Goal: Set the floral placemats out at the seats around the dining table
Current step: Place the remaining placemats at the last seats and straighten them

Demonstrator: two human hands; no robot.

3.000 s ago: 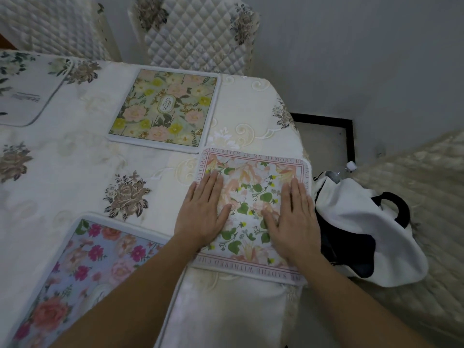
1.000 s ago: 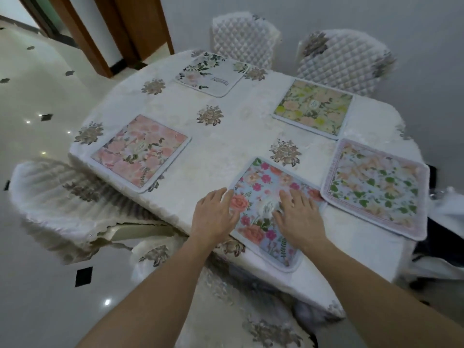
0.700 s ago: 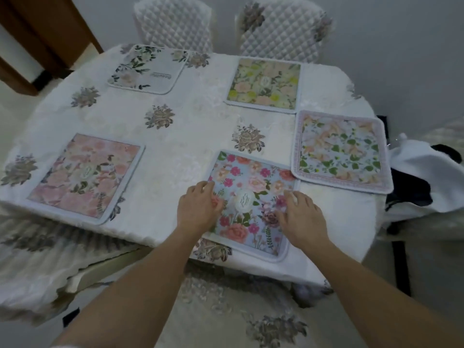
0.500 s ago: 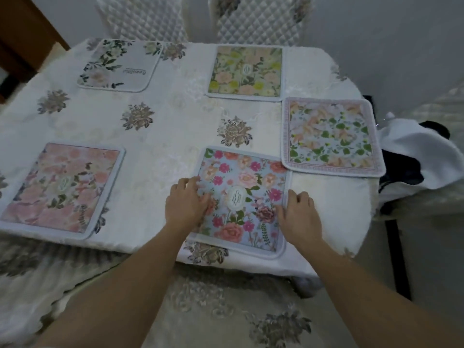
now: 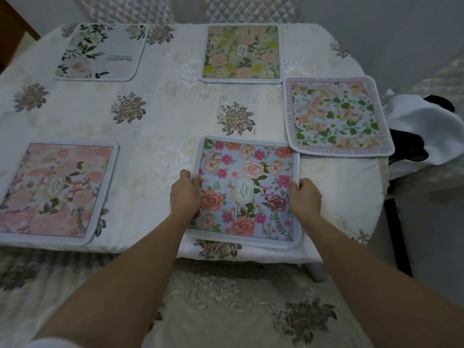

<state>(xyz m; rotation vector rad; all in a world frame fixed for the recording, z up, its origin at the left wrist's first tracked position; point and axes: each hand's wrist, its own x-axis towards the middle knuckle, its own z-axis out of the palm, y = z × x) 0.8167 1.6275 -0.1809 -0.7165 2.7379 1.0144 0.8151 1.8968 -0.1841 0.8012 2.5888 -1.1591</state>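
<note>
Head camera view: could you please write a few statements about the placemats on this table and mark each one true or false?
1. The left hand grips the blue placemat at its left edge, and the right hand grips it at its right edge. True.
2. The pink placemat lies at the far side of the table. False: it lies at the near left edge.
3. The blue placemat's oval label reads GARDEN. True.
4. The bordered placemat lies stacked on the yellow-green placemat. False: it lies beside it, at the table's right end.
</note>
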